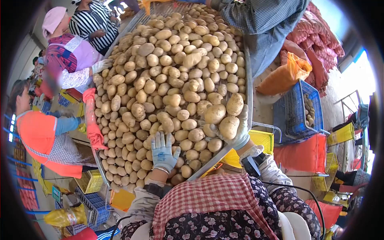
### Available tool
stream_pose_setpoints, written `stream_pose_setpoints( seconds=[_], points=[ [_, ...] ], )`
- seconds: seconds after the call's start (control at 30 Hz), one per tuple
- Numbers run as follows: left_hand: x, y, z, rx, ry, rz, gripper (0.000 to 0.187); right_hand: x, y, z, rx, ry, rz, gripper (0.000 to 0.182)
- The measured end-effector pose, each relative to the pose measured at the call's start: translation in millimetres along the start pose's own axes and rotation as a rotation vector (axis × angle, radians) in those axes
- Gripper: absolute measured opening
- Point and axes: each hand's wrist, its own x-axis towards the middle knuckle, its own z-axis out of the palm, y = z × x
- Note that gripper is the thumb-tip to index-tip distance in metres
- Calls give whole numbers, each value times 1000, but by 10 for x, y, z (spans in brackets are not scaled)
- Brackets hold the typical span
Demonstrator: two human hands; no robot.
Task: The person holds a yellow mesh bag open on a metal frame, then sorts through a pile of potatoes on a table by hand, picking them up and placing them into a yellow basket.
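My blue-gloved left hand point(163, 154) lies spread, empty, on tan oval potatoes point(166, 60) filling a grey metal tray point(249, 84); my pale-gloved right hand point(241, 132) cups a large tan potato point(229, 127), yellow plastic crate point(262, 140) beside, red cloth point(94, 124) left.

Red sacks point(318, 36) heaped at upper right, orange sack point(285, 76) near them, blue crate point(294, 103) just beside it, person point(76, 58) in pink cap point(54, 20) at upper left, person point(52, 136) in orange apron point(36, 127) below, plump yellow bag point(66, 216) at lower left
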Motion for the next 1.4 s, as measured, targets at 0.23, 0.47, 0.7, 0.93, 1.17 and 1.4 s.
stream_pose_setpoints(
  seconds=[0.23, 0.47, 0.7, 0.93, 1.17, 1.4],
  points=[
    [266, 30, 63, 61, 76, -132, 77, -344, -494, -361, -21, -144, 24, 77],
    [237, 24, 59, -60, 150, -160, 82, -1125, -1139, -1478, -125, -37, 140, 74],
    [1068, 162, 77, -165, 379, -115, 45, -1308, -1067, -3113, -1383, 397, 405, 63],
    [1216, -193, 113, -238, 251, -227, 37, -824, -931, -1749, -1682, 472, -162, 57],
    [717, -172, -81, -97, 127, -217, 64, -429, -311, -363, -2044, -121, -558, 75],
    [938, -351, -31, -38, 40, -165, 82, 70, 312, -152, -2489, -448, -59, 91]
  ],
)
